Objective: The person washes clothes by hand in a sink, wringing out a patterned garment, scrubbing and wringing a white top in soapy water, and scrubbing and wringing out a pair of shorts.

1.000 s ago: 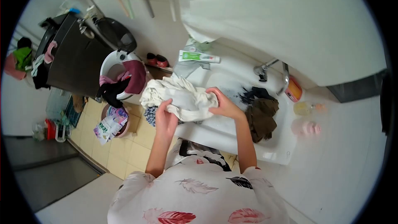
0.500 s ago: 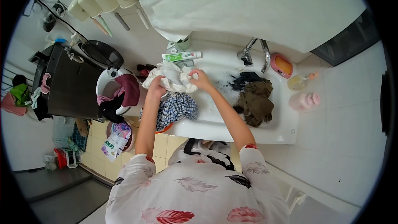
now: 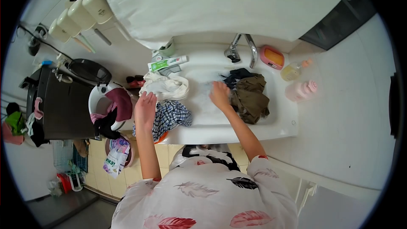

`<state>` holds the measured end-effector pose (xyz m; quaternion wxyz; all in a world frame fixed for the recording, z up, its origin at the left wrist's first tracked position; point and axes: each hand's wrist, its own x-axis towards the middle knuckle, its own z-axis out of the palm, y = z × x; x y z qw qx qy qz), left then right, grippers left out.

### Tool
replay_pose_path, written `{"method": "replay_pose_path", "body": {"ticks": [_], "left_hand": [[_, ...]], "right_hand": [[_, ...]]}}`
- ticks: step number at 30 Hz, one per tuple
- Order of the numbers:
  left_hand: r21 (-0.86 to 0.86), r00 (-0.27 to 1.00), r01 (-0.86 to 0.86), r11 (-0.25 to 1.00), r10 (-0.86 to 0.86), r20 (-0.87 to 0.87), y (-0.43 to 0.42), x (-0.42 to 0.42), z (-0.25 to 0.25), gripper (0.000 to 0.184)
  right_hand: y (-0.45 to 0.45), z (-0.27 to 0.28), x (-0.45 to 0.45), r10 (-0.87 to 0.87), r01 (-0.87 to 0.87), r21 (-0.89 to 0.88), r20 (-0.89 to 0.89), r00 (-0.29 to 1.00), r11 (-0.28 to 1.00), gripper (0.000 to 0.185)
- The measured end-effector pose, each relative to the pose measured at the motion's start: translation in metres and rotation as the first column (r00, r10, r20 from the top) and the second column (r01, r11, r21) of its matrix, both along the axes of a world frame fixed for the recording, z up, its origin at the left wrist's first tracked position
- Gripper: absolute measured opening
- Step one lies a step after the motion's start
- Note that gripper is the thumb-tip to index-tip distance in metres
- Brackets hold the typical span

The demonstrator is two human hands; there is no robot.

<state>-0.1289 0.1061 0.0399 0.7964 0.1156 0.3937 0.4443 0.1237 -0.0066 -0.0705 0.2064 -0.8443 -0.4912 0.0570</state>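
Note:
A white garment (image 3: 167,87) lies bunched at the left end of the white sink (image 3: 201,133). My left hand (image 3: 145,109) is open at its near left edge, fingers stretched out, holding nothing. Below the white garment, a blue-and-white checked garment (image 3: 174,114) hangs over the sink's left side, partly behind my left forearm. My right hand (image 3: 220,95) hovers over the soapy water, its fingers loosely bent and apart, with nothing visible in them. Just right of it lies a wet olive-brown garment (image 3: 251,97), with a dark cloth (image 3: 237,76) above.
A chrome faucet (image 3: 243,51) rises at the sink's back. Toothpaste (image 3: 167,63) lies at the back left. A soap dish (image 3: 272,57), a pump bottle (image 3: 292,71) and a pink bottle (image 3: 301,90) stand right. Clothes hang over a white tub (image 3: 95,101) at left.
The white garment has been let go and now lies at the sink's left end. My left hand has drawn down and left; my right hand has moved right, toward the olive-brown garment. The view has shifted.

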Motion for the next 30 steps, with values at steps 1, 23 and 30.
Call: {"method": "replay_pose_path", "body": {"ticks": [1,23,30], "left_hand": [[0.156,0.998,0.049,0.987,-0.043,-0.042,-0.015,0.009,0.013,0.050],[-0.218,0.373,0.871,0.440,-0.882,-0.289,-0.107,0.133,-0.152,0.037],[0.344,0.354,0.932,0.117,-0.512,-0.783,-0.125,0.142,-0.179,0.071]], "right_hand": [[-0.017,-0.009,0.009,-0.070,0.080,-0.078,0.120,0.990,0.994,0.033],[-0.126,-0.011,0.010,-0.377,0.437,0.057,-0.414,0.828,0.897,0.030],[-0.121,0.035,-0.002,-0.275,0.507,0.173,-0.672,0.688,0.845,0.027]]}}
